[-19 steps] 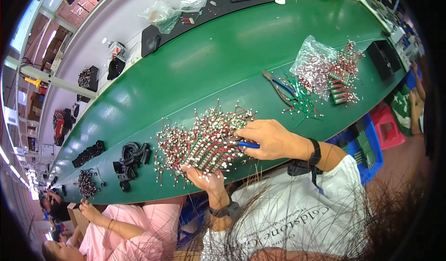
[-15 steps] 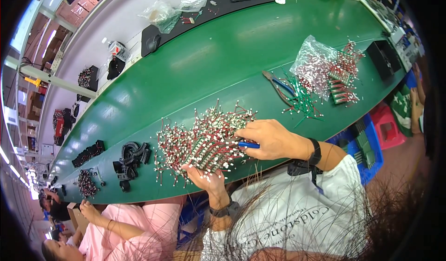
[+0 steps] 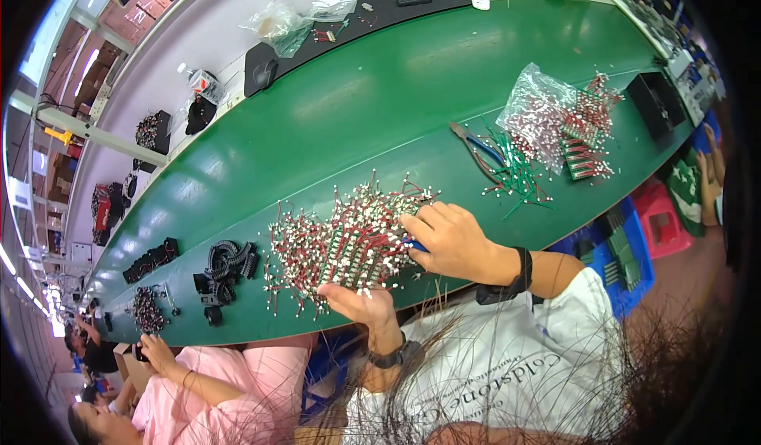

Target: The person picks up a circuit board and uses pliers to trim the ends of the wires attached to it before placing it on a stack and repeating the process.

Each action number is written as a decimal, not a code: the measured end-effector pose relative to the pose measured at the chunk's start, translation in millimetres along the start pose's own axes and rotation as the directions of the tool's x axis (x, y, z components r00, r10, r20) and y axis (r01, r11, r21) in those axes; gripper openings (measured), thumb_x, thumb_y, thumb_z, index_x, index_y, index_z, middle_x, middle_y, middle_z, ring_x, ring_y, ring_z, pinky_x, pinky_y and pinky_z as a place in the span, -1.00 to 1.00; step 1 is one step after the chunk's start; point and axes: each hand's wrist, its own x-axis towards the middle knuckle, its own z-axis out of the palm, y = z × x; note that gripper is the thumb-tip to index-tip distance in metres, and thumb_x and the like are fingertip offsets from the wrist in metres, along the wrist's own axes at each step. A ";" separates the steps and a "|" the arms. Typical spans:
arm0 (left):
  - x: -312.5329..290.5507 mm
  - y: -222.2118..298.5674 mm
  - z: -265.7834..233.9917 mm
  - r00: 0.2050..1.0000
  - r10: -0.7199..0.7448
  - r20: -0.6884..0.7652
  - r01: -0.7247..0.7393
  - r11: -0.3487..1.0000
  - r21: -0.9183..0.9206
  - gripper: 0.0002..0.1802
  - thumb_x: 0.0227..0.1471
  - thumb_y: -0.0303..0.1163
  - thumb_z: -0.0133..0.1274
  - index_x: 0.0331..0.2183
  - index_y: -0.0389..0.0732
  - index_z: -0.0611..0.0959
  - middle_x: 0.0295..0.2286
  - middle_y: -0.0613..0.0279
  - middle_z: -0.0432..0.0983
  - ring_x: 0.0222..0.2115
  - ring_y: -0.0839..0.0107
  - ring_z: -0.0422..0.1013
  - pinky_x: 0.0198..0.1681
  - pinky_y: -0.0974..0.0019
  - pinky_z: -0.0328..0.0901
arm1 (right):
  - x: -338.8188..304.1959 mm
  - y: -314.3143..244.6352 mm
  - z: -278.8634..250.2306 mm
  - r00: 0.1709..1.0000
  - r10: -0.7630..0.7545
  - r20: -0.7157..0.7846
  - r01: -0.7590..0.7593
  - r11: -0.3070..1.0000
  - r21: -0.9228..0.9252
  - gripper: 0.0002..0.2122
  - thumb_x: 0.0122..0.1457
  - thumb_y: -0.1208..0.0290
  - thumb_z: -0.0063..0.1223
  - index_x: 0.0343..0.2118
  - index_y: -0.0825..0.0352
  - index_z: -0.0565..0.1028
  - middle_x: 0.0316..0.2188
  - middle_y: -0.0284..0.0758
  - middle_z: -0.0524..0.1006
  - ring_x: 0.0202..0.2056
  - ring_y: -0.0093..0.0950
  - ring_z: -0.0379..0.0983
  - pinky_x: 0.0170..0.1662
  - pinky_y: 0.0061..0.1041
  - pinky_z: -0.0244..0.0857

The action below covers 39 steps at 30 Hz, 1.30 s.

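A dense heap of small green circuit boards [image 3: 346, 248] with red wires and white connector ends lies on the green table. At its near edge is my left hand [image 3: 363, 305], its thumb against the boards and its other fingers mostly hidden beneath them. My right hand [image 3: 453, 243] is bent over the heap's right side, fingers curled round a slim blue-handled tool [image 3: 415, 244]. Only a short blue piece of that tool shows; its tip is hidden among the wires and fingers.
Right of the heap lie pliers [image 3: 478, 150], green wires [image 3: 515, 168], a clear bag [image 3: 533, 100] and more wired boards [image 3: 583, 140]. A black box [image 3: 655, 101] stands at the right end. Black coiled parts [image 3: 224, 271] lie left; a co-worker in pink [image 3: 226, 393] sits there.
My right hand has turned and shifted slightly, covering more of the blue-handled tool. My left hand has moved a little to the right along the heap's near edge. The co-worker's hand has risen slightly.
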 end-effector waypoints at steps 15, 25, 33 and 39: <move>-0.1 -1.6 -21.4 0.988 -0.077 0.137 0.076 0.997 0.016 -0.31 0.29 0.13 -0.40 -0.02 -0.38 0.36 -0.14 -0.03 0.48 -0.25 0.28 0.53 -0.37 0.32 0.52 | 0.0 3.5 -8.6 0.997 0.010 0.080 -0.024 0.984 0.176 -0.60 -0.16 0.36 0.27 -0.20 0.33 0.48 -0.45 -0.26 0.46 -0.39 -0.25 0.45 -0.32 -0.31 0.35; -8.6 4.1 10.1 0.998 0.065 0.026 -0.067 0.995 0.077 -0.27 0.29 0.12 -0.36 -0.04 -0.47 0.37 -0.07 -0.08 0.39 -0.10 0.20 0.43 -0.04 0.19 0.39 | 9.0 -2.7 -5.1 0.994 -0.009 -0.110 0.000 0.997 -0.080 -0.55 -0.21 0.33 0.32 -0.19 0.31 0.47 -0.49 -0.30 0.39 -0.43 -0.33 0.39 -0.38 -0.34 0.29; 18.0 20.3 -14.1 0.867 -0.321 0.381 0.398 0.907 -0.141 -0.51 0.25 0.00 -0.24 -0.14 -0.22 0.53 -0.22 0.07 0.55 -0.22 0.21 0.51 -0.15 0.20 0.47 | 8.2 9.2 -24.2 0.935 0.083 0.344 -0.286 0.750 0.596 -0.71 0.00 0.36 0.15 -0.21 0.39 0.52 -0.46 -0.17 0.53 -0.43 -0.31 0.49 -0.32 -0.39 0.36; 37.9 -24.6 -39.8 0.883 -0.345 0.319 0.425 0.876 -0.230 -0.56 0.24 -0.03 -0.23 -0.16 -0.15 0.56 -0.25 0.14 0.57 -0.27 0.22 0.53 -0.23 0.14 0.49 | 0.5 19.8 -28.8 0.881 0.114 0.460 -0.420 0.636 0.647 -0.72 0.02 0.34 0.15 -0.24 0.40 0.53 -0.50 -0.15 0.52 -0.47 -0.37 0.47 -0.37 -0.42 0.33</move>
